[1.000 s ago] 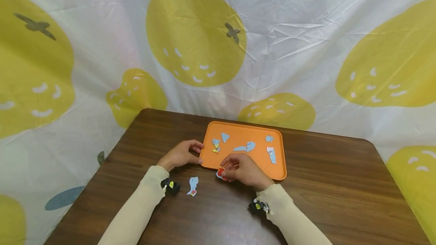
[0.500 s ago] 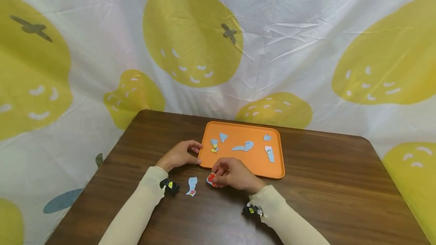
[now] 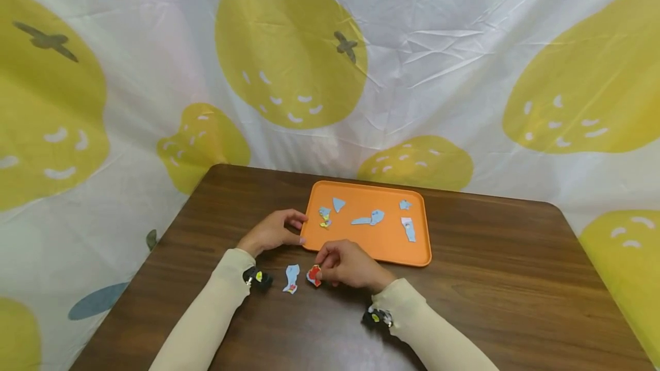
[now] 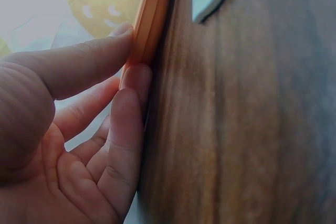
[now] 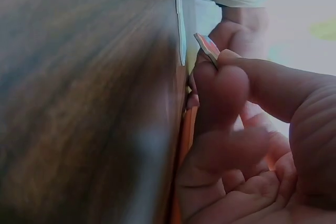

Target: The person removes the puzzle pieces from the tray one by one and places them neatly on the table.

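My right hand (image 3: 350, 265) pinches a small red irregular puzzle piece (image 3: 314, 276) between thumb and fingers, close over the table in front of the tray. In the right wrist view this thin piece (image 5: 208, 49) stands tilted at the fingertips. Just left of it lies a pale blue puzzle piece (image 3: 291, 278) with a red and yellow patch at its lower end. My left hand (image 3: 275, 231) holds the left edge of the orange tray (image 3: 356, 245), near its front corner. Thumb and fingers meet the tray's rim (image 4: 149, 19) in the left wrist view.
Several pale blue pieces lie spread on the tray, among them a triangular one (image 3: 338, 204), a long one (image 3: 408, 229) and one with yellow (image 3: 325, 216). The dark wooden table (image 3: 495, 279) ends at a lemon-printed curtain (image 3: 412, 73) behind.
My right hand has carried the red puzzle piece left and toward me, off the tray's front edge to beside the blue piece. The left hand stays at the tray.
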{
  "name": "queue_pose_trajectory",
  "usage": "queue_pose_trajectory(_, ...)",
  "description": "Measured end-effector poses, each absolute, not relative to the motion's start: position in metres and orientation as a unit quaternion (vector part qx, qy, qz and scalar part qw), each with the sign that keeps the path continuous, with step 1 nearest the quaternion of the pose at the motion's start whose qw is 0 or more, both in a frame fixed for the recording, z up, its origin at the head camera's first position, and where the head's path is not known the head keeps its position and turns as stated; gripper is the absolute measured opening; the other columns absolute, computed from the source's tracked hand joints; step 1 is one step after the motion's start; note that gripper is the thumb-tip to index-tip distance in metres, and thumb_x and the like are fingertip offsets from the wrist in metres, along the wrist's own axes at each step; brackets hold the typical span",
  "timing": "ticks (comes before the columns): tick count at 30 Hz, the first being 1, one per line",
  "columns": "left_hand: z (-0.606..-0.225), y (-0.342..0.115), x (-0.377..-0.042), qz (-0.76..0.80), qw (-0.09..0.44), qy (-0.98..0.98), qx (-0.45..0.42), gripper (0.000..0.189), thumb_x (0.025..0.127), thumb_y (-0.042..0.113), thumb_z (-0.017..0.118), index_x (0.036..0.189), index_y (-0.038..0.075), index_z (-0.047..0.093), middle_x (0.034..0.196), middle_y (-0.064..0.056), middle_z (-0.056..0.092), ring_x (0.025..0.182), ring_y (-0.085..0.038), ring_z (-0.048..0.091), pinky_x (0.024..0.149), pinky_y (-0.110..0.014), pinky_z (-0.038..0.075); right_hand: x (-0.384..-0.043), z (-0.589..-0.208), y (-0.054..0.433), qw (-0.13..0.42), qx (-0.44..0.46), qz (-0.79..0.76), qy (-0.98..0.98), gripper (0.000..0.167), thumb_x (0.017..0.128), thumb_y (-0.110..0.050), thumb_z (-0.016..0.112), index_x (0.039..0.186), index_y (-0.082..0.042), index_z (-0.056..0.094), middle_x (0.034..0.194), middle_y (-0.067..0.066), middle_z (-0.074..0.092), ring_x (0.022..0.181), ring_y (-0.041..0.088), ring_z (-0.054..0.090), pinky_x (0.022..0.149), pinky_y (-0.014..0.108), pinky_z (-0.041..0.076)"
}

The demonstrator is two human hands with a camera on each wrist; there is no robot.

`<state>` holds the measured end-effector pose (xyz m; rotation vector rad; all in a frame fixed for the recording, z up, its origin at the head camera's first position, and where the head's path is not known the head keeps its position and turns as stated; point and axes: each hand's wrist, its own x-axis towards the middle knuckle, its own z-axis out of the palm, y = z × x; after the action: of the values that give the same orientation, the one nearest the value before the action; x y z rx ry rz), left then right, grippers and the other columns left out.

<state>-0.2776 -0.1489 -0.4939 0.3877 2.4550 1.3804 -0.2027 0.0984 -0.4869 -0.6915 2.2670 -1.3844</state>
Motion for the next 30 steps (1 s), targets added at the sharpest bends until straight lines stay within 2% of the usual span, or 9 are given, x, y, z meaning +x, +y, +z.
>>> queue_pose_trajectory(11, -0.4955, -0.1494, -0.2782, 0.479, 0.151, 0.854, 0.135, 0.051, 0.084, 0.015, 0.090, 0.132, 0.011, 0.070, 0.116, -0.008, 0.071, 0.110, -0.022, 0.063, 0.093, -0.033, 0.049, -0.2028, -0.4948, 0.0930, 0.213, -0.257, -0.476, 0.813, 0.014, 0.089, -0.011, 0.083, 0.099, -0.013, 0.073, 0.079, -0.003, 0.077, 0.055, 0.008, 0.060, 0.052, 0.025, 0.049)
queue_pose_trajectory(18, -0.4977, -0.1503, -0.2794, 0.483, 0.148, 0.851, 0.145, 0.053, 0.085, 0.015, 0.090, 0.132, 0.008, 0.069, 0.117, -0.012, 0.071, 0.112, -0.025, 0.063, 0.093, -0.032, 0.048, -0.2024, -0.4942, 0.0904, 0.186, -0.275, -0.434, 0.838, 0.014, 0.085, -0.014, 0.086, 0.094, -0.017, 0.075, 0.077, -0.008, 0.076, 0.065, 0.003, 0.061, 0.062, 0.022, 0.047)
queue_pose_trajectory(23, -0.4966, -0.1505, -0.2785, 0.486, 0.150, 0.849, 0.143, 0.053, 0.085, 0.014, 0.090, 0.133, 0.008, 0.069, 0.118, -0.012, 0.071, 0.112, -0.026, 0.063, 0.093, -0.032, 0.048, -0.2021, -0.4943, 0.0892, 0.176, -0.275, -0.411, 0.851, 0.014, 0.085, -0.017, 0.087, 0.093, -0.021, 0.076, 0.074, -0.013, 0.073, 0.065, 0.001, 0.060, 0.064, 0.022, 0.047)
queue_pose_trajectory(30, -0.4976, -0.1504, -0.2787, 0.489, 0.153, 0.847, 0.141, 0.053, 0.084, 0.014, 0.090, 0.133, 0.008, 0.069, 0.118, -0.011, 0.070, 0.112, -0.025, 0.063, 0.092, -0.030, 0.048, -0.2026, -0.4949, 0.0904, 0.160, -0.279, -0.410, 0.853, 0.019, 0.085, -0.022, 0.089, 0.098, -0.018, 0.075, 0.072, -0.012, 0.071, 0.064, 0.002, 0.060, 0.064, 0.023, 0.047)
